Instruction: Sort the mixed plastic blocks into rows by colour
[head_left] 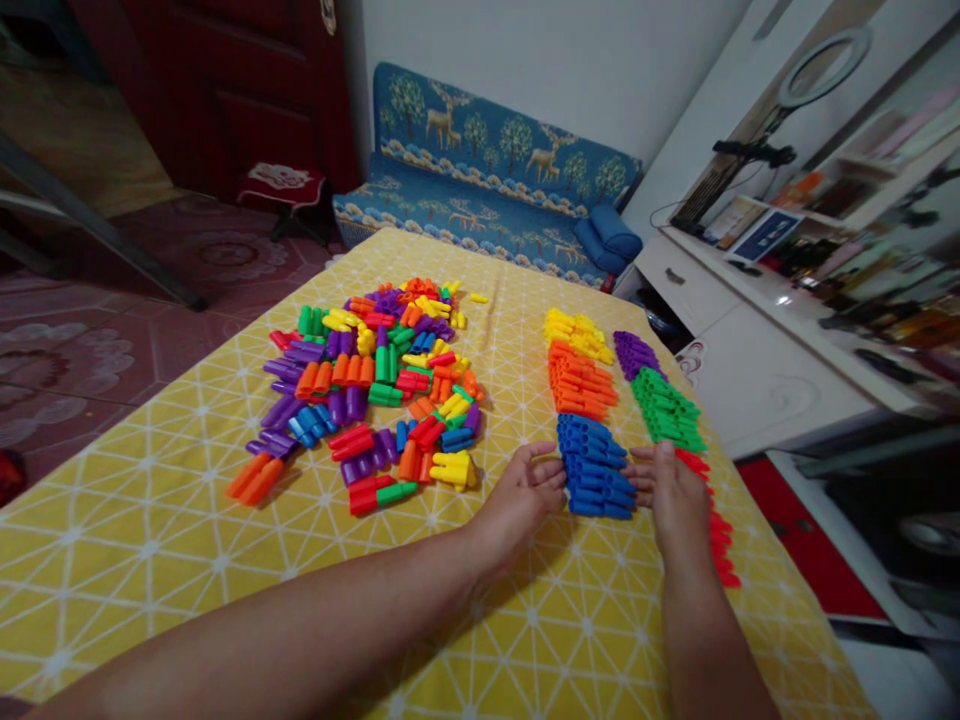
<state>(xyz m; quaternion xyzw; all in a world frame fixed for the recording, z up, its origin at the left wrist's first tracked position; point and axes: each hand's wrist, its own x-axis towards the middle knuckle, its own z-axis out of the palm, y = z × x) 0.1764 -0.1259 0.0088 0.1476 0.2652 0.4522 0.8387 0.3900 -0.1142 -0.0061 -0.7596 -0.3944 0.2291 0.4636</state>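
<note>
My left hand [531,488] rests against the left side of a stack of blue plastic pieces [592,465], its fingers a little bent and apart. On the stack's other side, my right hand [671,490] touches the right ends with fingers stretched out. Orange pieces [579,380] and yellow pieces [576,333] lie beyond the blue ones. Purple pieces [636,355], green pieces [664,408] and red pieces [721,540] form a second row at the right, the red ones partly behind my right hand. A mixed pile of coloured pieces [382,365] spreads over the table's left part.
The table [150,510] has a yellow patterned cloth. Behind it stands a blue sofa [465,190], with a small red stool [281,187] to its left. A white cabinet [750,350] with a cluttered top is close to the table's right edge.
</note>
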